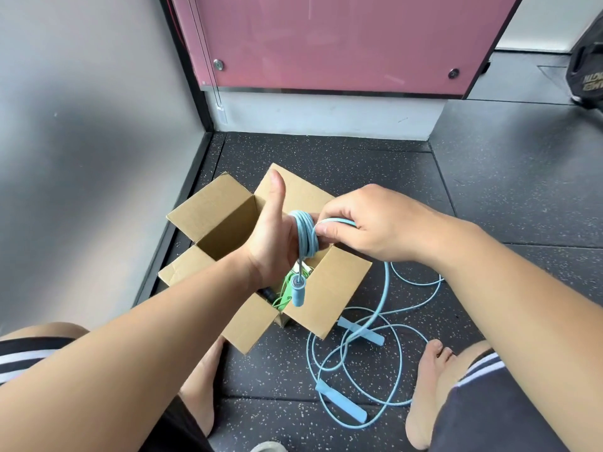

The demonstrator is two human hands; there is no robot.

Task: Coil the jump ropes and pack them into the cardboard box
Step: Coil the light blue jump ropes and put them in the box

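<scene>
A light blue jump rope [304, 234] is wound in several loops around the fingers of my left hand [270, 239], whose thumb points straight up. One of its blue handles [297, 293] dangles below that hand, over the open cardboard box [329, 288]. My right hand [362, 223] pinches the rope's free length just right of the coil. The rest of the rope [385, 298] trails down to the floor. Inside the box lies a green jump rope [287, 285], partly hidden by my left wrist.
Loose blue rope loops lie on the speckled black floor [489, 207] right of the box, with two blue handles [360, 332] [342, 404]. My bare feet [427, 386] flank them. A grey wall [81, 141] stands left, a pink panel [326, 44] behind, a dark bag [587, 66] far right.
</scene>
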